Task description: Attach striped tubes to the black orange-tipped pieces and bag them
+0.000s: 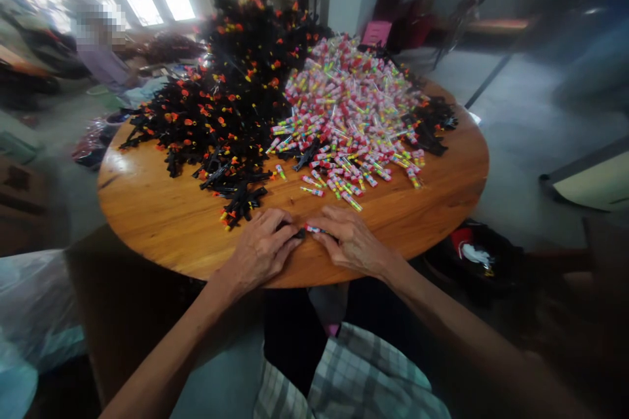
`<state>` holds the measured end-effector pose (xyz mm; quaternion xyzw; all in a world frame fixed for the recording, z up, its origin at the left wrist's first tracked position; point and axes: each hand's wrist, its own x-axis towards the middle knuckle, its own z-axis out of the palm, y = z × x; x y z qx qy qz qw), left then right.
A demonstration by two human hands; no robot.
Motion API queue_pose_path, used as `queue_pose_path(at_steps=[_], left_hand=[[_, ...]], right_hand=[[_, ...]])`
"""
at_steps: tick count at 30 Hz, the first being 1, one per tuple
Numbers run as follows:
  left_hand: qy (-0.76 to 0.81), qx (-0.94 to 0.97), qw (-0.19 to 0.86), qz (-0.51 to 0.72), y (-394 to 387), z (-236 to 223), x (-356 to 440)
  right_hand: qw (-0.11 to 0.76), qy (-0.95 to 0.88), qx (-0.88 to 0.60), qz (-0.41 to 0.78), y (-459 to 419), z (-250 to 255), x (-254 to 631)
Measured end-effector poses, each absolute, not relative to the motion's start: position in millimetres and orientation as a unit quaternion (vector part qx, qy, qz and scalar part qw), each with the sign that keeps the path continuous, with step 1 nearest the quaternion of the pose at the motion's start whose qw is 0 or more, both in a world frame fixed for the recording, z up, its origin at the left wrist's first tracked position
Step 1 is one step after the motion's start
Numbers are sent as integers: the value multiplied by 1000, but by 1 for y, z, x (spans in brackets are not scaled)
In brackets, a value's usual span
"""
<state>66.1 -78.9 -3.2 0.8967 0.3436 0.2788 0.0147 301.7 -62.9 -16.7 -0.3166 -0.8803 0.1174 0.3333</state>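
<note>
Close to the near edge of the round wooden table (162, 236), my left hand (265, 242) is closed on a small black toy gun (300, 234), most of it covered by the fingers. Facing it, my right hand (351, 239) pinches a small candy tube (313, 228) with a red and white end showing. The two ends are close together; whether they touch I cannot tell. Beyond my hands lies a heap of pink, white and yellow candy tubes (348, 105). To its left rises a large pile of black toy guns (216, 105) with orange and yellow tips.
A few toy guns (240, 203) lie near my left hand, and more sit at the table's right (435, 124). A person (101, 46) is at the far left by the windows. A dark bag (476, 255) stands right of the table. Plastic bags (39, 314) lie at left.
</note>
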Motion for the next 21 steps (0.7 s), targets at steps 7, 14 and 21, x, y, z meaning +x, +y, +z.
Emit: queue_pose_path(at_steps=[7, 14, 21], left_hand=[[326, 906, -7, 269, -79, 4, 65], [312, 912, 2, 266, -80, 4, 61], [298, 910, 32, 286, -79, 1, 56]], right_hand=[[323, -895, -283, 119, -65, -13, 304], [304, -908, -245, 150, -62, -8, 307], [283, -923, -228, 123, -70, 4, 308]])
